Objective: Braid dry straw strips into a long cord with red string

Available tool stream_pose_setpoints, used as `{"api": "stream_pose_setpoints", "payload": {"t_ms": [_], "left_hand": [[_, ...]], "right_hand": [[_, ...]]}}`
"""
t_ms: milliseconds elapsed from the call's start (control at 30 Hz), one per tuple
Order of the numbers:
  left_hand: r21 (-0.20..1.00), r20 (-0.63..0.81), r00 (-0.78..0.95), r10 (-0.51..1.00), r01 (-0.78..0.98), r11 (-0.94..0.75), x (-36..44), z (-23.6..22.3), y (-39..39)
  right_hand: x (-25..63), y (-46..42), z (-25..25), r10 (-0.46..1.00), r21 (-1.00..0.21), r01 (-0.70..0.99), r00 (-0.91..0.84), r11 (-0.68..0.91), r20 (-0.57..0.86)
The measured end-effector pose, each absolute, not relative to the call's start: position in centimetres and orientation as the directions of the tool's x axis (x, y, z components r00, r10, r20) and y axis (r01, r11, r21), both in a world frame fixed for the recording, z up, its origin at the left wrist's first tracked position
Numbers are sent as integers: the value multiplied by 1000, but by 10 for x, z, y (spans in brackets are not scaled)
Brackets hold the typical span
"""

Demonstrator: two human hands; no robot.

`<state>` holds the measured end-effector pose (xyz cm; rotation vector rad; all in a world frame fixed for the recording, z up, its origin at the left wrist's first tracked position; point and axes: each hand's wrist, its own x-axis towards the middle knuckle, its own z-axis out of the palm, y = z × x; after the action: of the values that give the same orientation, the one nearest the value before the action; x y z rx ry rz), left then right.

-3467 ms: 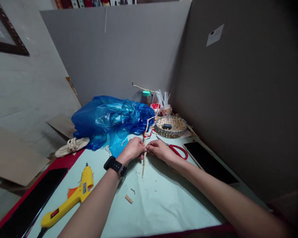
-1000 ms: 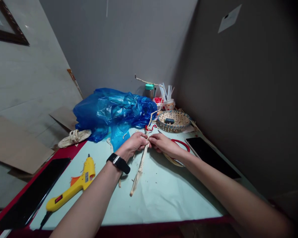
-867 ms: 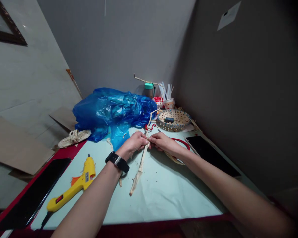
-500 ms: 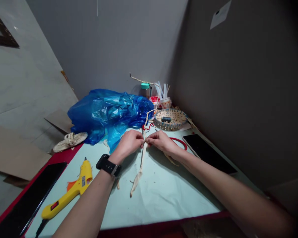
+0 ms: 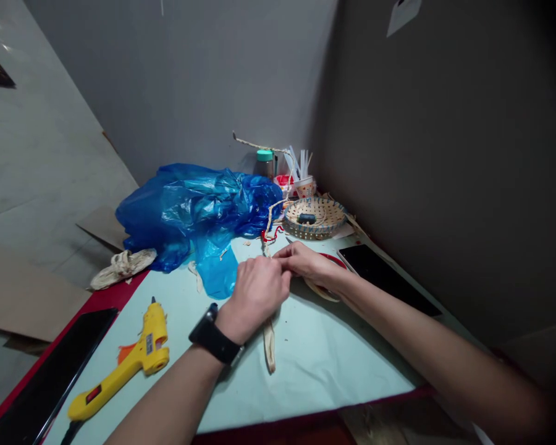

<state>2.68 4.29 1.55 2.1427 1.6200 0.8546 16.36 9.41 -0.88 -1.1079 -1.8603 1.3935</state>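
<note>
A thin braided cord (image 5: 269, 216) of pale dried fibre runs from my hands toward the back and bends up against the wall. My left hand (image 5: 259, 287), with a black watch (image 5: 215, 337) on its wrist, is closed over the cord's near end, its knuckles up. Right beside it, my right hand (image 5: 301, 258) pinches at the same spot, its fingertips partly hidden. Below my left hand a flat loose fibre strip (image 5: 269, 352) comes out over the pale green sheet (image 5: 324, 358). Red string (image 5: 272, 233) lies by the cord just beyond my hands.
On the left are a yellow glue gun (image 5: 141, 352), a black phone-like slab (image 5: 74, 371) and a woven slipper (image 5: 124, 267). A blue plastic bag (image 5: 189, 210), a lidded jar (image 5: 264, 162) and a woven basket (image 5: 315, 230) stand behind. A dark tablet (image 5: 389, 278) lies right.
My left hand has turned over and moved right and nearer, now covering the strip beside my right hand. The strip's lower end has swung right. The whole view has shifted slightly.
</note>
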Motion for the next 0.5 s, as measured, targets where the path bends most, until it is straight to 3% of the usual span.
{"api": "stream_pose_setpoints", "payload": {"t_ms": [133, 233, 333, 500], "left_hand": [[726, 71, 182, 981, 665, -176, 0, 28, 65], [954, -158, 205, 966, 284, 95, -7, 20, 75], [952, -289, 344, 893, 10, 305, -2, 7, 76], [935, -315, 371, 873, -35, 352, 5, -2, 77]], "right_hand": [[161, 89, -2, 857, -967, 243, -512, 71, -65], [161, 86, 1, 833, -982, 178, -551, 60, -49], [161, 88, -2, 811, -981, 163, -585, 106, -9], [163, 97, -7, 818, -855, 380, -569, 352, 84]]}}
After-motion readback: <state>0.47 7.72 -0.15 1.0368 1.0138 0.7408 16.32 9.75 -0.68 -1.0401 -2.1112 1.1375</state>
